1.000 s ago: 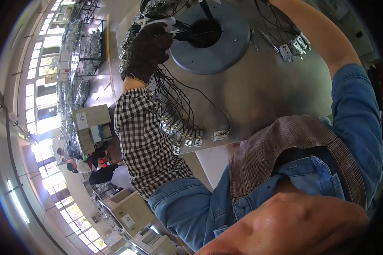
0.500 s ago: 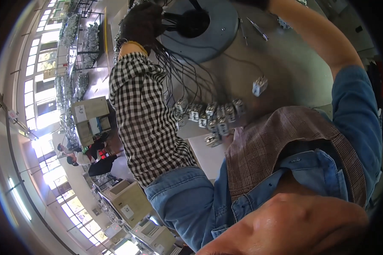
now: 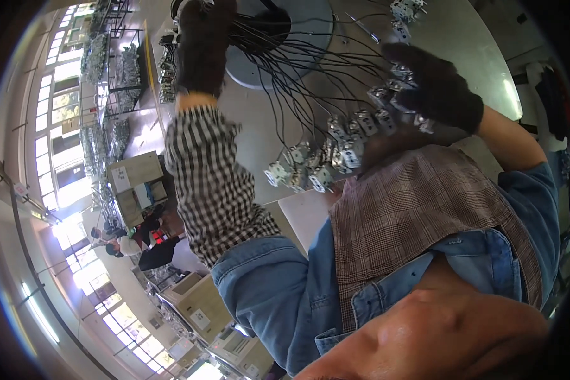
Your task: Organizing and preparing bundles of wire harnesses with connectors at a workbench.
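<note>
A: Right, your left hand (image 3: 202,47), in its dark glove, is closed around the black wires (image 3: 297,69) up at eleven o'clock, where they fan out over the round grey disc (image 3: 310,38). Keep that grip firm and high, I'd say, so the strands stay taut and don't cross.

B: And my right?

A: Your right hand (image 3: 437,88), gloved too, sits at one o'clock with the fingers curled over the upper end of the row of small grey connector blocks (image 3: 335,149). The fingers look half closed on them; whether you actually pinch a block I cannot tell. The row runs from your right hand down toward the middle of the view, each block hanging on its own wire.

B: How do I handle them well?

A: My judgement: comb them with the right hand one at a time, away from the left, so no wire loops round its neighbour.

B: Anything in the way?

A: Your checked sleeve (image 3: 215,190) lies just beside the lowest blocks and could snag them. More blocks (image 3: 405,9) rest on the metal table (image 3: 475,50) at twelve o'clock, near a thin tool (image 3: 364,28). Cardboard boxes (image 3: 136,183) and seated people (image 3: 133,244) are at nine o'clock, well apart.
</note>
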Available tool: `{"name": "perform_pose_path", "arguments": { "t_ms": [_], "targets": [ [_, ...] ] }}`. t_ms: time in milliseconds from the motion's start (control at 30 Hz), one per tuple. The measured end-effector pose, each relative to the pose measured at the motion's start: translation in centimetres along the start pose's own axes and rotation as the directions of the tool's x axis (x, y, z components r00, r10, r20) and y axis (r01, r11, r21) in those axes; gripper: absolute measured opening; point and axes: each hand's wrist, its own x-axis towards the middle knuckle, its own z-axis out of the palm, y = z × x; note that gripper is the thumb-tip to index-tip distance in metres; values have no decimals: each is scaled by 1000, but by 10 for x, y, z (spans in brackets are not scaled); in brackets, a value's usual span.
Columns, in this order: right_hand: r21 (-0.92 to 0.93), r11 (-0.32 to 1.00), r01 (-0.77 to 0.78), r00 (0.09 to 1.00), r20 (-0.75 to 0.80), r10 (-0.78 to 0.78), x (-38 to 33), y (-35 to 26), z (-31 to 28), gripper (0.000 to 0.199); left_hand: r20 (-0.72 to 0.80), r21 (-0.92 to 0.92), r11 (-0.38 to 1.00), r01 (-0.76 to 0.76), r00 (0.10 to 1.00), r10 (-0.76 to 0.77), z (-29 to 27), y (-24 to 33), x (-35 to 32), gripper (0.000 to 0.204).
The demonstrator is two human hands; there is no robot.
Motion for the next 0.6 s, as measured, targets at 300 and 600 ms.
{"name": "perform_pose_path", "arguments": {
  "t_ms": [300,600],
  "targets": [
    [-192,888,419,896,-69,-438,-36,-51,-8,53,575,-624,459,632,769,-279,-124,160,-133,100],
    [-106,994,12,980,-195,-32,33,-53,-5,92,603,-719,-141,680,511,-613,-77,194,-180,76]
  ]
}}
